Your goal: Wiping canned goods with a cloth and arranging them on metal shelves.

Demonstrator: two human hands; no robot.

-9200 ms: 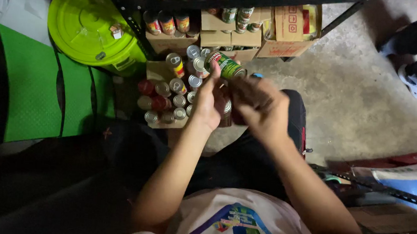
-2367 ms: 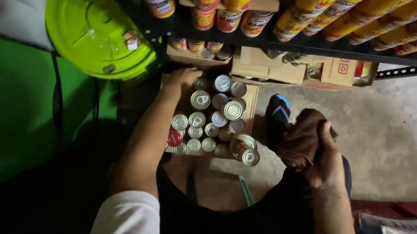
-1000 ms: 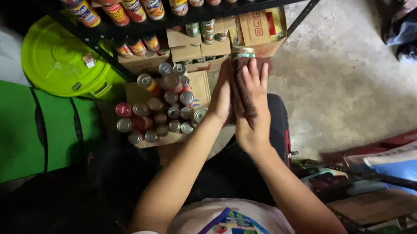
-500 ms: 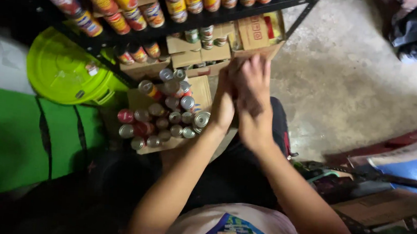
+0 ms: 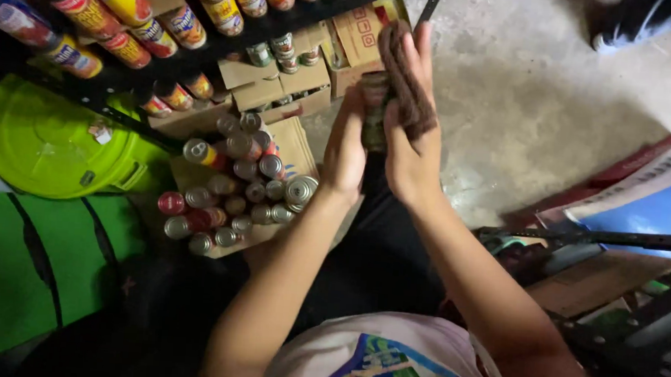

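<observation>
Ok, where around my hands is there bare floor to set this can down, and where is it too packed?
Free: the bare concrete floor right of the right hand, between the shelf's cardboard boxes and the red-and-blue sack. Crowded: the open carton of cans left of the left hand, hemmed by the green bucket. The can sits between both hands.

Both hands have risen farther from the body: the right hand (image 5: 414, 135) now presses a brown cloth (image 5: 406, 75) over the can (image 5: 374, 112) that the left hand (image 5: 346, 146) steadies, where earlier the can's top showed.
</observation>
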